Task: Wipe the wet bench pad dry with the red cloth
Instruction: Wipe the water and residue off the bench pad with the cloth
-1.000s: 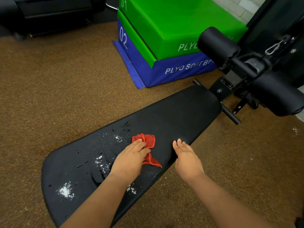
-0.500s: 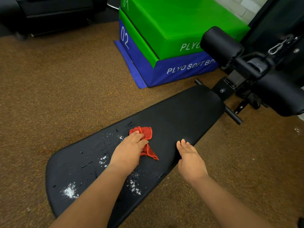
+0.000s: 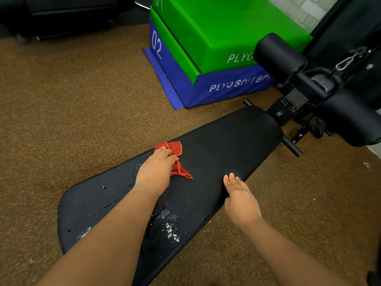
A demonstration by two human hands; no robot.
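Left hand [image 3: 156, 172] lies palm-down on the red cloth [image 3: 177, 159], fingers bent over its crumpled folds and pressing it onto the black bench pad [image 3: 226, 145] close to the pad's far long edge, about midway along its length. One corner of the cloth trails out from under the hand toward the near side. Right hand [image 3: 240, 199] rests flat and relaxed at the pad's near edge, fingers straight and together, holding nothing. Water beads and wet streaks [image 3: 165, 213] show on the pad between the two forearms and beyond the left wrist, with white specks [image 3: 171, 232] nearer the pad's wide rounded end. Black foam rollers [image 3: 280, 56] stand at the pad's narrow end. Green plyo box [image 3: 216, 32] sits stacked on a blue plyo box [image 3: 216, 87] on the brown speckled floor [image 3: 72, 100].
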